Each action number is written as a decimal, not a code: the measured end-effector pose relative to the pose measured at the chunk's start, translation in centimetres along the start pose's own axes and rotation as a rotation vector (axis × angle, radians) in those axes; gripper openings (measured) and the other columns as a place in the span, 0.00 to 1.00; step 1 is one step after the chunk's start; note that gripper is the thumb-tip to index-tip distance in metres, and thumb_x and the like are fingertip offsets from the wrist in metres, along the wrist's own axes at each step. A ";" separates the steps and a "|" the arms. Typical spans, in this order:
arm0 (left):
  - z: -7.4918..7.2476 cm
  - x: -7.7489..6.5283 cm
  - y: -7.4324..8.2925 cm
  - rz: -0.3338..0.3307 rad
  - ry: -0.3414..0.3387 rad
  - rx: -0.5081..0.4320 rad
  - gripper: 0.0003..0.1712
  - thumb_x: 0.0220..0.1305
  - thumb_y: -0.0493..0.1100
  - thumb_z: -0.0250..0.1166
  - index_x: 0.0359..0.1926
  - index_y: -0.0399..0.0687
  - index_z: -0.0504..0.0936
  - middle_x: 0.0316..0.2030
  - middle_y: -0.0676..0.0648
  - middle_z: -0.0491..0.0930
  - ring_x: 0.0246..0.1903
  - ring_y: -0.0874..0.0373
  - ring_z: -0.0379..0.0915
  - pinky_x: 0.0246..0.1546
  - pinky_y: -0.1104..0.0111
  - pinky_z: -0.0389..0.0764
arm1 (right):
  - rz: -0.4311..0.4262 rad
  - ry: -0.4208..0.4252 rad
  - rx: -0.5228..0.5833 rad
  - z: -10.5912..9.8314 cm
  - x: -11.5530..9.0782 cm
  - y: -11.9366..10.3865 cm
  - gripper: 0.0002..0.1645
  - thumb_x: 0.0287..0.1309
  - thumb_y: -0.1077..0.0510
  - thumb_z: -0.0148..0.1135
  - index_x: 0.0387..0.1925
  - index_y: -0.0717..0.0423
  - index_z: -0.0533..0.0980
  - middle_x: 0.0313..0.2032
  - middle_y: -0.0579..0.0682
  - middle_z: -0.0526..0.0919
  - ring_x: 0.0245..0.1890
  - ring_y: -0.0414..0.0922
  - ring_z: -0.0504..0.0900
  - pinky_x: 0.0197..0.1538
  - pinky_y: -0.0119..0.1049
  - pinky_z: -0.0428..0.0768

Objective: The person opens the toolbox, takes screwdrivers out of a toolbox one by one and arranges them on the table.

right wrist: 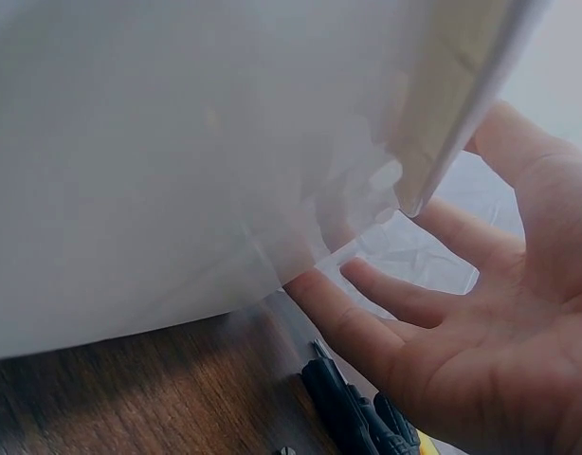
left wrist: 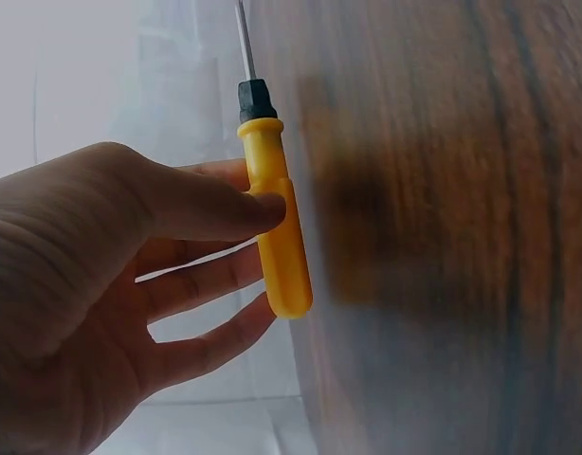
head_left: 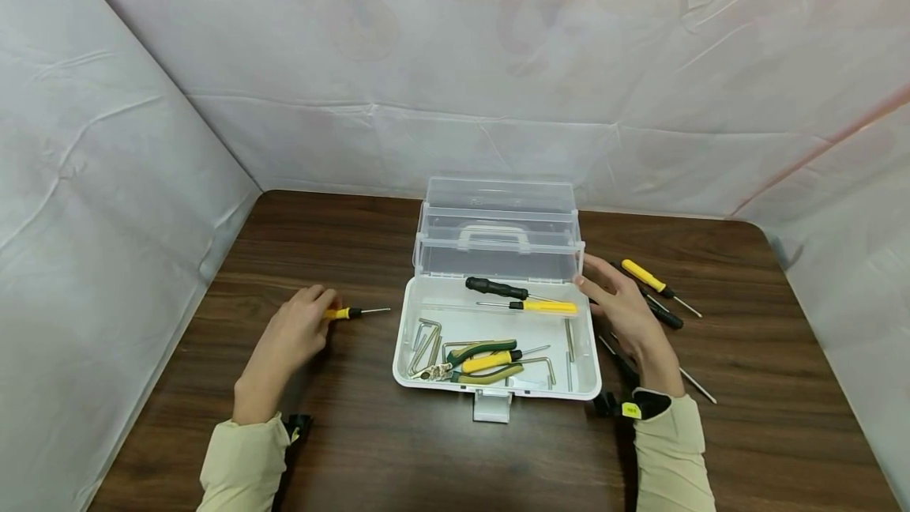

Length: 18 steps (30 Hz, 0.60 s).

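While sheeting [head_left: 320, 141] borders the wooden tabletop [head_left: 384, 457], left hand [head_left: 293, 332] pinches screwdriver [left wrist: 289, 261], right hand [head_left: 629, 314] splayed.

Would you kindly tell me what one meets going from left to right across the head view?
Left hand, held yellow-handled screwdriver, open white toolbox, right hand, loose yellow-handled screwdriver reaching past that hand.

The held screwdriver [left wrist: 289, 256] is yellow on the handle, black at the collar and silver along the shaft. The toolbox [head_left: 455, 324] is white, its lid [head_left: 498, 196] clear, the carry handle [head_left: 494, 228] white. The pliers [head_left: 469, 351] have green and yellow grips; the hex keys [head_left: 427, 348] look brassy; 1 black-handled screwdriver [head_left: 496, 288] lies inside. The bench [head_left: 377, 449] is dark brown with streaked wood grain; whitish sheets [head_left: 426, 54] bear faint pink blotches. The 2 sleeves [head_left: 242, 461] are pale cream.
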State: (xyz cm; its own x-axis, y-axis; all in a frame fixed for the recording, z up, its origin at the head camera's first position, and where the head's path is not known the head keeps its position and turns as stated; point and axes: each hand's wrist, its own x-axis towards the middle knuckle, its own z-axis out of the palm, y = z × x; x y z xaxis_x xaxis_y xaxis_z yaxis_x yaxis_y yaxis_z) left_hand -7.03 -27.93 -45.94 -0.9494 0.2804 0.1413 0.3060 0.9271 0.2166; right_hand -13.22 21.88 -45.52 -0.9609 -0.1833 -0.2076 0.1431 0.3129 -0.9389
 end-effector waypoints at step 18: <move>0.3 0.0 -0.4 -0.027 -0.026 -0.021 0.14 0.57 0.23 0.70 0.42 0.39 0.82 0.42 0.39 0.82 0.44 0.38 0.81 0.45 0.44 0.83 | 0.009 -0.003 0.021 0.1 0.0 0.0 0.39 0.76 0.46 0.59 0.80 0.50 0.60 0.80 0.58 0.58 0.71 0.61 0.69 0.59 0.47 0.83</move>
State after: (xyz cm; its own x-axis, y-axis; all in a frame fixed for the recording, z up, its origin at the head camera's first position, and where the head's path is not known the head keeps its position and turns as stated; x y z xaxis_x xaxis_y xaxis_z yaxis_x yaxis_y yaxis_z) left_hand -7.21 -28.27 -46.32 -0.9588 0.2620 0.1102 0.2814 0.9291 0.2398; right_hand -13.24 21.81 -45.54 -0.9588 -0.1836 -0.2169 0.1567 0.2948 -0.9426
